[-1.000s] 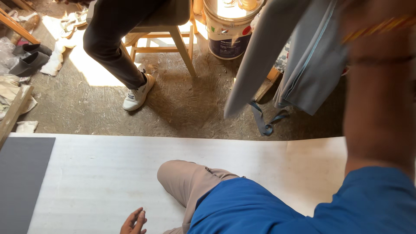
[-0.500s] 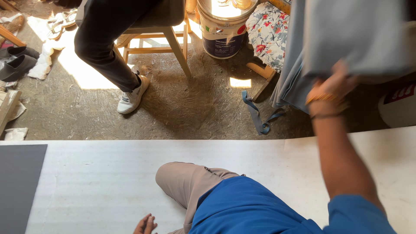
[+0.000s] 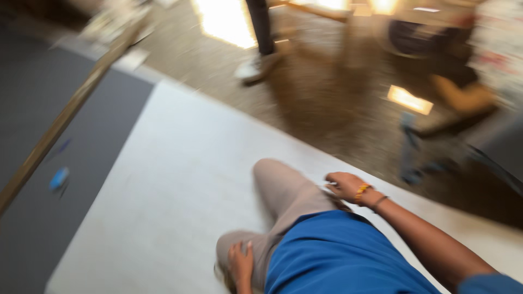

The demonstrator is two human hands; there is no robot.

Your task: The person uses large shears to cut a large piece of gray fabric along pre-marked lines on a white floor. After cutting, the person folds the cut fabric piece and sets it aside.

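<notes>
Change: the right hand (image 3: 344,185), half a second ago raised with grey cloth, is now down by the knee (image 3: 275,179); the cloth is out of its grip
View: the camera has swung left and tilted, everything is blurred
Right hand: curled narrow, knuckles up, resting on the tan trouser leg just beside the white sheet (image 3: 180,190); I cannot tell whether it pinches anything
Wrist: a yellow band (image 3: 361,191) and a thin dark one sit just behind that hand
Left hand: the left hand (image 3: 240,263) lies flat, fingers fairly spread, on the folded leg at the bottom edge, holding nothing that I can see
Sheet: white, spread on the floor under the seated person, its left edge meeting a dark grey mat (image 3: 65,179)
Mat: a small blue thing (image 3: 59,177) lies on it, near a long wooden strip (image 3: 71,111); too blurred to name
Bucket: the pail seen before is now a dark smear at the top right (image 3: 414,38); contents cannot be told
Other person: a dark leg and a white shoe (image 3: 251,69) stand on the floor beyond the sheet
</notes>
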